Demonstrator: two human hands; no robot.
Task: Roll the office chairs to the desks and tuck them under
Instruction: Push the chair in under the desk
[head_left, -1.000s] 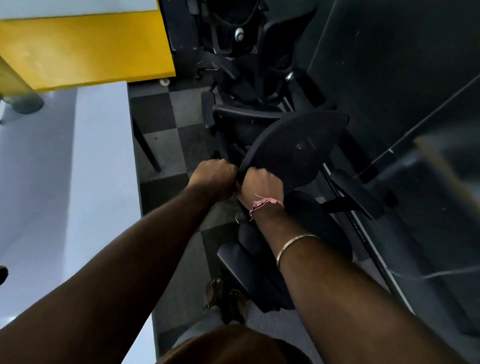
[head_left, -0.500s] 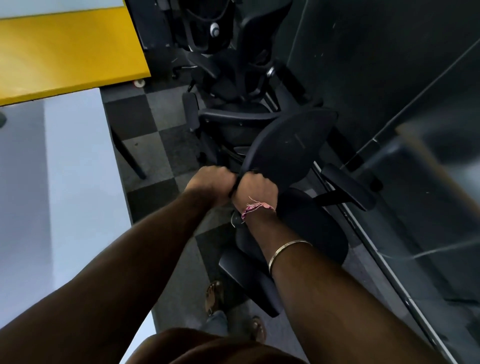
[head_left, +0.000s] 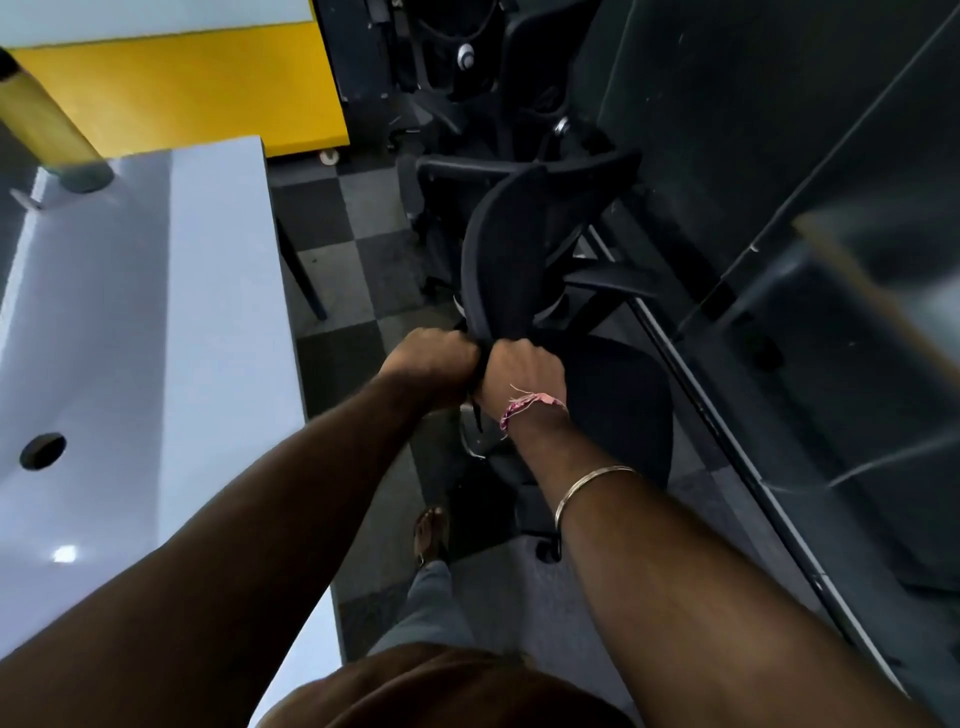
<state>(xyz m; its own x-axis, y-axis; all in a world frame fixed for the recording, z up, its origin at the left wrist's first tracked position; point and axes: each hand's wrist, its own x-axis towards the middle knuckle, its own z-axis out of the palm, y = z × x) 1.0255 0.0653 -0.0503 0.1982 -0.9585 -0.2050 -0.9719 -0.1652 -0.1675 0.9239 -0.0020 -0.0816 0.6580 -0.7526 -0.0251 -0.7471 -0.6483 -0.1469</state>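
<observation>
Both arms extended forward; left hand (head_left: 434, 358) and right hand (head_left: 524, 371) fisted, knuckles up (side by side, nearly touching).

Arms: bare, no sleeves in view
Right wrist: frayed pink thread band (head_left: 527, 408); further up the forearm, a thin metal bangle (head_left: 589, 486)
Torso: brown garment (head_left: 447, 691)
Leg: light grey trousers (head_left: 428, 605)
Foot: brown open sandal (head_left: 431, 530)

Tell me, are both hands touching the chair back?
Touching. The head view shows the left hand and right hand gripping the lower edge of the chair back.
</observation>
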